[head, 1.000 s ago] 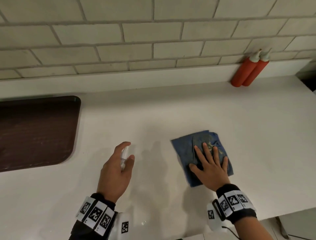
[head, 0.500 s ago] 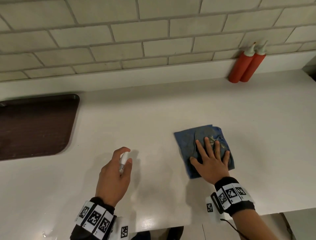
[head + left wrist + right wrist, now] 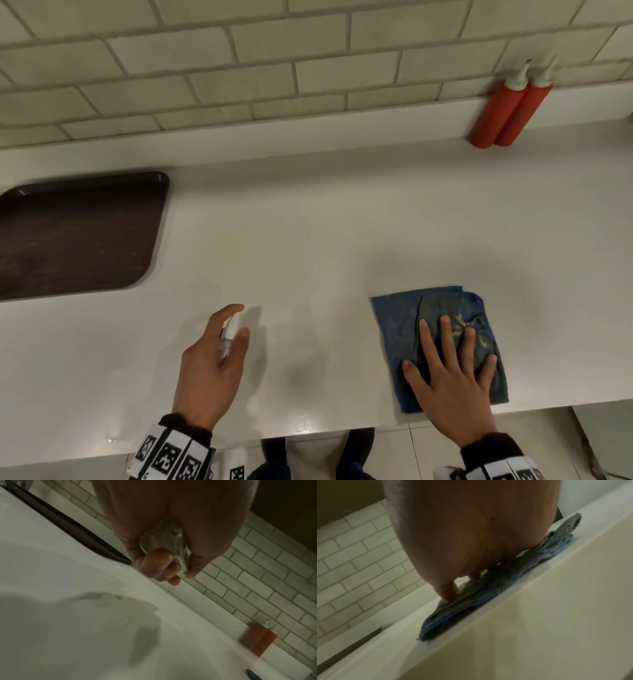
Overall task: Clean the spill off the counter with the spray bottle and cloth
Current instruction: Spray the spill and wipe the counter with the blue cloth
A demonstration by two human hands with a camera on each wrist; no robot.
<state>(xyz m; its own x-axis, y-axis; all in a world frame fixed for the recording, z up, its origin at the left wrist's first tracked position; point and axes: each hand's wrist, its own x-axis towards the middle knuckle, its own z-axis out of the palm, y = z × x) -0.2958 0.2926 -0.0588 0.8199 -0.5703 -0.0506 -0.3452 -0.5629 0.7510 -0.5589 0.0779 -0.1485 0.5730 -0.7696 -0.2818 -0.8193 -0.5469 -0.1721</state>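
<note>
Two hands worked: right hand [image 3: 452, 387] pressed spread fingers [image 3: 445, 337] flat on the stained blue cloth [image 3: 394, 329]; left hand [image 3: 209, 370] curled around a clear spray bottle [image 3: 228, 334], label unreadable.

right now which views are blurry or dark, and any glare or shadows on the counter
Head view: sharp, wide-angle bending of the tile lines, soft shadows beside the left hand, a small glare patch on the counter at its front edge. Left wrist view: dim, red bottles smeared by blur. Right wrist view: dim, cloth fairly clear.
</note>
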